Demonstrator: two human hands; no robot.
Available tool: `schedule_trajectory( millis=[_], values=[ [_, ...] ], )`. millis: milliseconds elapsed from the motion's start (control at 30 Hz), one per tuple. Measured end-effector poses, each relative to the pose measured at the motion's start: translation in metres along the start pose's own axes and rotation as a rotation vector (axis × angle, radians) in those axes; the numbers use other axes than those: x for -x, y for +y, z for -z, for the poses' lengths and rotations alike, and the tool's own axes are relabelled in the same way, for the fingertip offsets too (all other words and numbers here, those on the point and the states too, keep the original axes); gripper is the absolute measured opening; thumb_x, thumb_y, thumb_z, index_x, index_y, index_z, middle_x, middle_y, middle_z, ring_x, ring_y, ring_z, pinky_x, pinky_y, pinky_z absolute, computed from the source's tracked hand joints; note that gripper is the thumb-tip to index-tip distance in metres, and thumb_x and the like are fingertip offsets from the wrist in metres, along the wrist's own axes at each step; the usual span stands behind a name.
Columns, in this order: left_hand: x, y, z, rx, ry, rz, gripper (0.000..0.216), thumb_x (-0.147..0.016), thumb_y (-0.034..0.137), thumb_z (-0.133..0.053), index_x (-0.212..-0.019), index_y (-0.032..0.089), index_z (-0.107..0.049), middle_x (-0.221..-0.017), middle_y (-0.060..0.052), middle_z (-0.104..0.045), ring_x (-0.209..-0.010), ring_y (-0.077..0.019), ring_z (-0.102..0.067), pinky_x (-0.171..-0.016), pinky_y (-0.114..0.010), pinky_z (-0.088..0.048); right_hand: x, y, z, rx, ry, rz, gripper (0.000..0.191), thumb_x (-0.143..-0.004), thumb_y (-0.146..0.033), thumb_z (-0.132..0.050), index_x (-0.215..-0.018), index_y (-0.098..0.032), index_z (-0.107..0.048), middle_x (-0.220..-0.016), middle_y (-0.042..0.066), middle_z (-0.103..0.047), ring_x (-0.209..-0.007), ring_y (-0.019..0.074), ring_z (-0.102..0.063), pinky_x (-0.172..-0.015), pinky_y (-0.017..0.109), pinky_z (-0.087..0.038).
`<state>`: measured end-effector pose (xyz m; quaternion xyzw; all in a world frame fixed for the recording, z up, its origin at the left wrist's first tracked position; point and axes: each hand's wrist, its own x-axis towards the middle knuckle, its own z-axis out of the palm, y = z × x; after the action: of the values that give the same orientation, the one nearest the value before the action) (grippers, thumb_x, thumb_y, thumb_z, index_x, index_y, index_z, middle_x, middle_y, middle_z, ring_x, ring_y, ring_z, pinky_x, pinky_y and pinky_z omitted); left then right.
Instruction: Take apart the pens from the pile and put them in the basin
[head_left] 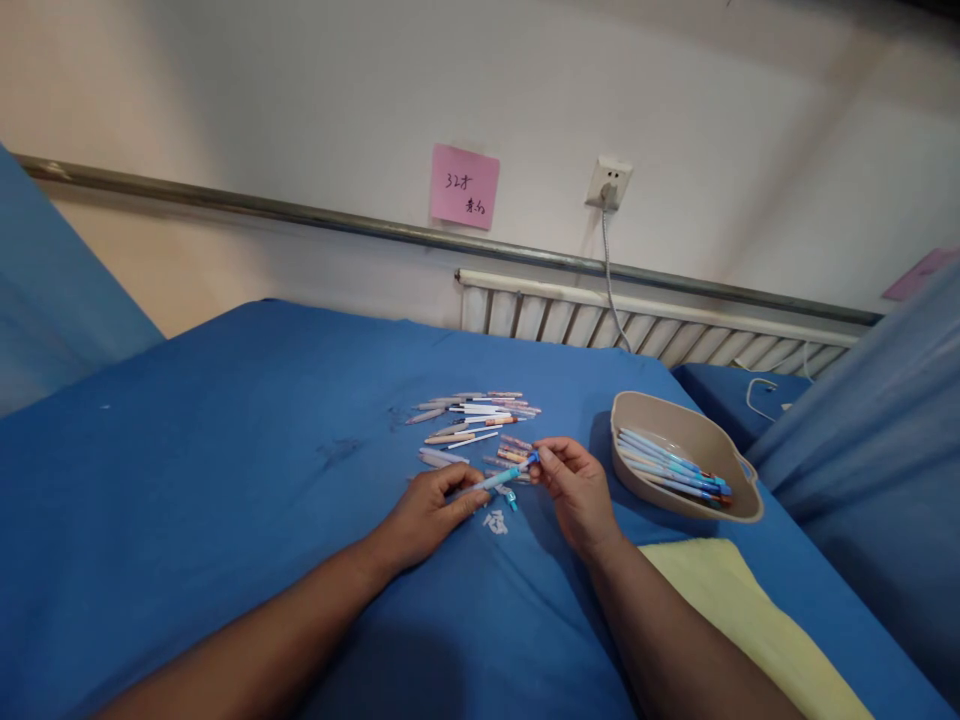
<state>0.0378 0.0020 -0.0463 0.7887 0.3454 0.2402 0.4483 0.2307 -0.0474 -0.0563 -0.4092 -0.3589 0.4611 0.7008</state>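
Observation:
A light blue pen (504, 477) is held between my two hands, lying slantwise above the blue cloth. My left hand (442, 502) is closed around its lower left end. At the upper right end, the fingers of my right hand (578, 490) pinch a darker blue part of the pen (533, 459). Behind my hands lie loose pen parts (480, 410), some white, some grey, some pinkish with patterns. Just below the pen are a small teal piece (511, 499) and a little heap of small whitish bits (496, 521).
To the right stands a beige plastic basket (630, 408) with several blue and white pens (667, 465) inside. A folded yellow cloth (720, 590) lies near my right forearm. Behind the blue-covered surface (225, 450) are a radiator (555, 315), a metal rail (337, 222) and a plugged-in cable (609, 270).

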Motion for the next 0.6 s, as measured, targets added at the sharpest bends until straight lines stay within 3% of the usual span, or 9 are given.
schedule_trajectory(
  millis=[333,500,600],
  values=[
    [-0.0008,-0.0008,0.0014,-0.004,0.008,0.018,0.031,-0.082,0.044,-0.051,-0.083,0.016,-0.062,-0.071,0.002,-0.054,-0.068,-0.0131,-0.047,-0.062,-0.021,-0.039,0.0011,-0.004,0.0015,0.245,0.017,0.159,0.017,-0.075,-0.032,-0.067,-0.086,-0.02,-0.065,-0.069,0.0,-0.064,-0.061,0.0122,-0.059,-0.061,0.026,-0.049],
    [-0.0006,0.0014,0.002,-0.032,0.007,0.013,0.031,-0.082,0.045,-0.05,-0.081,0.016,-0.062,-0.07,0.002,-0.055,-0.068,-0.0134,-0.048,-0.062,-0.022,-0.039,0.0044,-0.0044,0.0,0.409,-0.003,0.323,0.012,-0.075,-0.029,-0.066,-0.084,-0.021,-0.068,-0.083,0.004,-0.065,-0.074,0.0153,-0.06,-0.068,0.028,-0.05],
    [0.0,0.0013,0.0013,-0.009,-0.005,0.022,0.031,-0.082,0.045,-0.05,-0.081,0.016,-0.061,-0.069,0.002,-0.055,-0.067,-0.0128,-0.049,-0.061,-0.021,-0.039,0.0047,-0.0048,-0.0016,0.372,-0.033,0.268,0.013,-0.074,-0.029,-0.067,-0.084,-0.021,-0.068,-0.077,0.002,-0.064,-0.069,0.0144,-0.06,-0.065,0.028,-0.051]
  ],
)
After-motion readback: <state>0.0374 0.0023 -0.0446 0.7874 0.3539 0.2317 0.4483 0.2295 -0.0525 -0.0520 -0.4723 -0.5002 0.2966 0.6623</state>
